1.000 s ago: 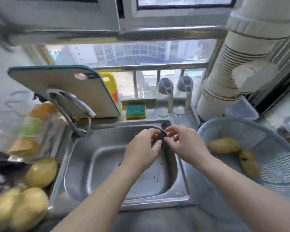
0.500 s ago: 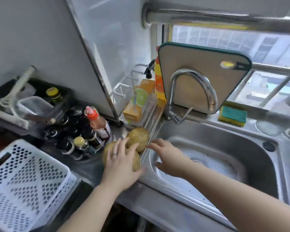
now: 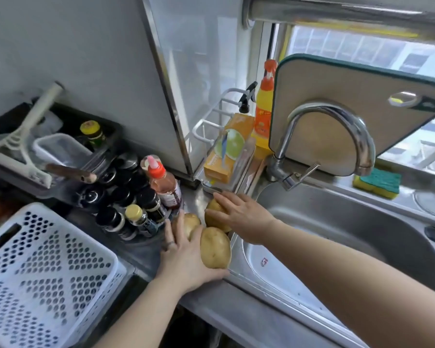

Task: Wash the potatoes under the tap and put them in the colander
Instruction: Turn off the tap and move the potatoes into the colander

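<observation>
Fingers, left (image 3: 177,229): straight and together, laid flat over the middle potato (image 3: 192,221). Your thumb is splayed wide past the near end of the near potato (image 3: 215,247), so your left hand (image 3: 183,257) cradles but does not yet clasp.

Fingers, right (image 3: 227,198): straight, close together, resting on top of the far potato (image 3: 215,223). Your right hand (image 3: 244,214) covers most of it, and no curl underneath shows.

Potatoes, three: bunched and touching on the counter, just left of the sink (image 3: 337,222) rim. The near potato's long axis runs away from you, roughly parallel to the rim. The far one's axis is hidden under your palm.

Key relation: basin and tap (image 3: 337,114) lie to the right of all three. Your right hand is nearer the spout, so the far potato likely has the shortest path: close round it, lift over the rim, carry right. No water shows at the spout, so the lever probably needs turning first.

Colander: not in view. Place it before you carry anything wet.

Sink: none of the three potatoes in it.

Basket (image 3: 48,259), white, perforated: at your lower left, well apart from the potatoes.

Rack (image 3: 211,124), wire: holds an orange box (image 3: 226,151), left of the tap's base.

Tray (image 3: 65,114), black: a clear tub (image 3: 60,149) and jars. Bottles (image 3: 146,199) stand in front, just beside the middle potato.
</observation>
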Tool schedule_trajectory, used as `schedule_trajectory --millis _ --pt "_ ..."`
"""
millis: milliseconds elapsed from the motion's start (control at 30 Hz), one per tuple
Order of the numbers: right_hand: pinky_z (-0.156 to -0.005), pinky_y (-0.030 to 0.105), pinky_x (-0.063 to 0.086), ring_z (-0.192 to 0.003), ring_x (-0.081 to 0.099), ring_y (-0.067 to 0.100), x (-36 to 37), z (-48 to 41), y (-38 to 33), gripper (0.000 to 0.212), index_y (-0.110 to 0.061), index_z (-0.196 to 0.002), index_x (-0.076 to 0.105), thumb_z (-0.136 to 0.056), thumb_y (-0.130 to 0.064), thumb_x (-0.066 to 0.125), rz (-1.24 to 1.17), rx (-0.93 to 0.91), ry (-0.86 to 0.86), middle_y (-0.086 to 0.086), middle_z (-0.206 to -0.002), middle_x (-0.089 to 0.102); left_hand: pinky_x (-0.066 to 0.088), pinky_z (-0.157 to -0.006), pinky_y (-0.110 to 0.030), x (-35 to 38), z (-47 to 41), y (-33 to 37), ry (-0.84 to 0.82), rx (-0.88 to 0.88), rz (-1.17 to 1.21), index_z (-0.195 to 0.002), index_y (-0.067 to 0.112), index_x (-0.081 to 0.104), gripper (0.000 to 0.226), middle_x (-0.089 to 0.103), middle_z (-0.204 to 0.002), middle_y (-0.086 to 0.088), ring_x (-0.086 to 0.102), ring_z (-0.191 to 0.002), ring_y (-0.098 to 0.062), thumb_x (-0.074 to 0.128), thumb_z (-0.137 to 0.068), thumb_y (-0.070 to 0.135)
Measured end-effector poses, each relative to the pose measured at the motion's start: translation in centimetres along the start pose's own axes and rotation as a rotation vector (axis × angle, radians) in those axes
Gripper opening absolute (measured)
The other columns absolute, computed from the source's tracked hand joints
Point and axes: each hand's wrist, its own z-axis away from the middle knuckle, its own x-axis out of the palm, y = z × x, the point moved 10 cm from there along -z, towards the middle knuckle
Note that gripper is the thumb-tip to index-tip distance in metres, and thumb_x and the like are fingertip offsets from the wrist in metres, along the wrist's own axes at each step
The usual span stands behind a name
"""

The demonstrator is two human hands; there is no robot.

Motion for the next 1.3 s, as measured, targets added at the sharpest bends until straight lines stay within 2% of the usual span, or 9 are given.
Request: schedule_trajectory --millis 200,367,467,600,767,867,1000,1100,1300 --pt "-0.113 0.045 0.025 -0.141 0.025 0.035 -0.5 -1.8 0.0 0.076 -0.025 -0.151 0.016 -0.090 -0.019 0.061 0.084 -0.071 0.081 0.018 -0.154 0.025 0.036 -0.107 -0.049 -0.2 -0.3 -0.1 0.076 0.020 0.059 -0.140 0.032 0.025 0.116 -0.023 -0.151 0.005 -0.017 -0.141 -0.035 0.065 -0.043 0.082" --pt "-0.097 0.045 0.044 -0.118 0.053 0.038 -1.0 -1.9 0.5 0.079 -0.017 -0.135 0.049 -0.063 -0.020 0.083 -0.010 -0.041 0.180 0.019 -0.126 0.054 0.042 -0.102 -0.047 -0.6 -0.2 -0.3 0.107 0.037 0.055 -0.135 0.033 0.029 0.109 -0.015 -0.150 0.006 -0.014 -0.141 -0.032 0.065 -0.043 0.081" --pt "-0.099 0.044 0.041 -0.119 0.050 0.036 -0.8 -0.7 1.4 0.089 -0.021 -0.138 0.044 -0.059 -0.028 0.083 -0.151 0.041 0.211 0.016 -0.130 0.050 0.044 -0.100 -0.047 -0.7 -0.1 -0.5 0.148 0.053 0.049 -0.133 0.033 0.031 0.108 -0.013 -0.150 0.006 -0.013 -0.141 -0.031 0.063 -0.042 0.082" --pt "-0.096 0.033 0.042 -0.112 0.049 0.027 0.4 2.9 4.0 0.090 -0.030 -0.140 0.041 -0.059 -0.038 0.077 -0.720 0.305 0.277 0.007 -0.123 0.046 0.045 -0.099 -0.049 -0.8 0.1 -0.7 0.173 0.067 0.052 -0.132 0.033 0.033 0.108 -0.012 -0.151 0.006 -0.013 -0.142 -0.028 0.061 -0.041 0.083" --pt "-0.078 0.032 0.055 -0.104 0.065 0.023 7.0 5.2 1.7 0.091 -0.018 -0.131 0.052 -0.051 -0.057 0.073 -2.039 0.616 0.082 0.008 -0.120 0.065 0.041 -0.103 -0.048 -0.9 0.5 -0.8 0.180 0.087 0.115 -0.131 0.032 0.033 0.104 -0.013 -0.148 0.007 -0.009 -0.141 -0.028 0.066 -0.044 0.079" --pt "-0.100 0.047 0.048 -0.119 0.060 0.031 9.2 5.0 -0.2 0.087 -0.018 -0.128 0.057 -0.056 -0.064 0.072 -2.330 0.698 -0.041 0.014 -0.126 0.064 0.040 -0.103 -0.046 -1.2 0.9 -0.9 0.189 0.088 0.205 -0.130 0.032 0.036 0.102 -0.010 -0.146 0.010 -0.003 -0.139 -0.025 0.071 -0.045 0.075" --pt "-0.107 0.054 0.039 -0.115 0.060 0.034 8.7 4.6 -0.2 0.084 -0.014 -0.126 0.060 -0.063 -0.069 0.068 -2.411 0.643 -0.055 0.017 -0.118 0.065 0.039 -0.104 -0.044 -1.6 1.4 -0.2 0.215 0.128 0.233 -0.129 0.032 0.037 0.101 -0.009 -0.145 0.009 -0.001 -0.139 -0.023 0.073 -0.044 0.073" --pt "-0.092 0.042 0.047 -0.092 0.064 0.027 7.6 5.2 1.3 0.074 -0.018 -0.122 0.061 -0.066 -0.067 0.062 -2.385 0.655 0.018 0.011 -0.103 0.069 0.038 -0.105 -0.042 -2.7 1.7 0.9 0.241 0.162 0.242 -0.129 0.033 0.036 0.101 -0.009 -0.146 0.008 0.000 -0.138 -0.020 0.074 -0.044 0.073" --pt "-0.075 0.033 0.052 -0.091 0.068 0.021 4.4 10.2 5.7 0.069 -0.018 -0.125 0.058 -0.073 -0.063 0.054 -2.273 0.620 0.209 0.011 -0.109 0.069 0.035 -0.107 -0.045 -5.5 1.7 6.6 0.274 0.313 0.176 -0.128 0.032 0.037 0.103 -0.007 -0.147 0.005 -0.002 -0.140 -0.024 0.066 -0.041 0.079"
